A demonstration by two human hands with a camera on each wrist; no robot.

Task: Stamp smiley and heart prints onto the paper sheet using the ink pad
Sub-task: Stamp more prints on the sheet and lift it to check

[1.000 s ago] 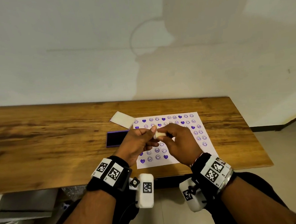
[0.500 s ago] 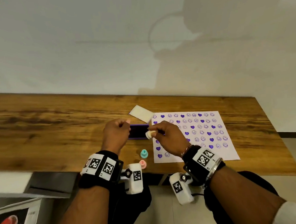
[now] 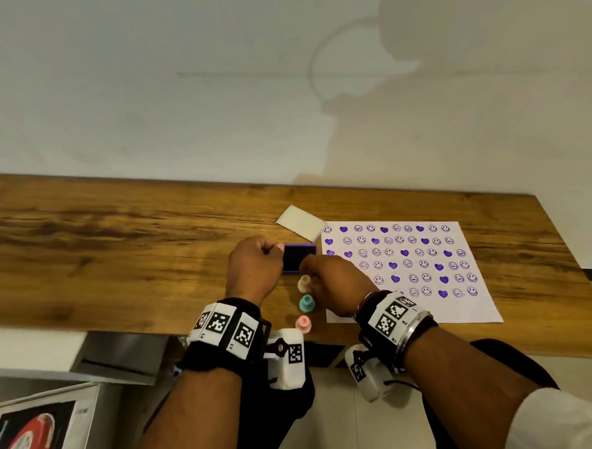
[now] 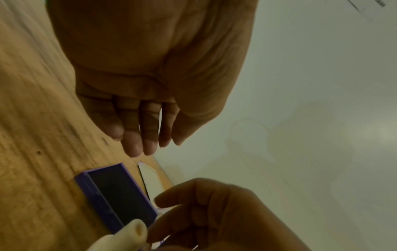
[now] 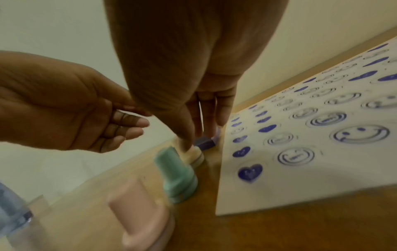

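Observation:
A cream stamp (image 3: pixel 304 283) stands on the table just in front of the purple ink pad (image 3: pixel 298 260). My right hand (image 3: pixel 308 274) pinches its top from the right, thumb on the cream stamp (image 5: pixel 194 152). My left hand (image 3: pixel 276 251) hovers left of the pad, its fingers loosely curled and holding nothing. The ink pad (image 4: pixel 120 195) lies uncovered. The white paper sheet (image 3: pixel 477 304), to the right, carries rows of purple smiley and heart prints; my right hand hides its near left part.
A teal stamp (image 3: pixel 306 302) and a pink stamp (image 3: pixel 303 323) stand in a line behind the cream one, toward the table's front edge. The pad's pale lid (image 3: pixel 301 222) lies beyond the pad. Bare wooden table (image 3: pixel 100 251) stretches left.
My right hand carried the cream stamp left off the paper and down beside the ink pad. My left hand let go of it and moved to the pad's left side.

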